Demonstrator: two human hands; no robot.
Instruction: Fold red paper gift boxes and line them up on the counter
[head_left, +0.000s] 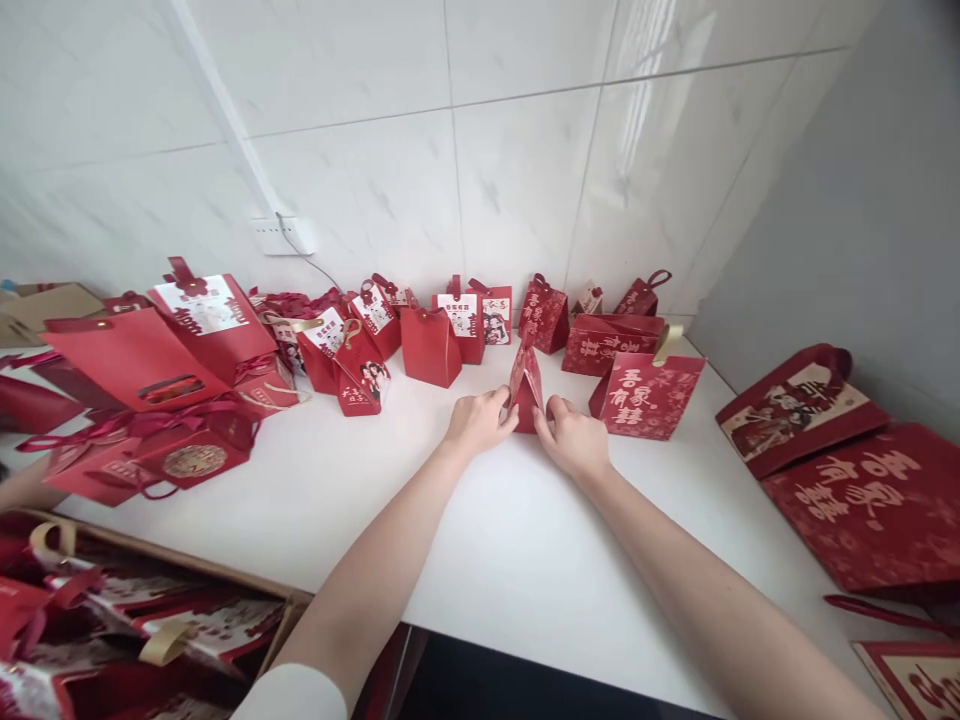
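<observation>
White tabletop [495, 560]; red box [526, 392] upright, peak up, left hand [480, 422] and right hand [574, 440] pinching its sides

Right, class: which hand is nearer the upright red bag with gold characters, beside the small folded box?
Right. The right hand is close beside the bag, on its left; the left hand is farther off, beyond the small box.

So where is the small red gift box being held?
In the head view, the small red gift box stands centre on the white table, between left hand and right hand, left of a red gift bag.
</observation>
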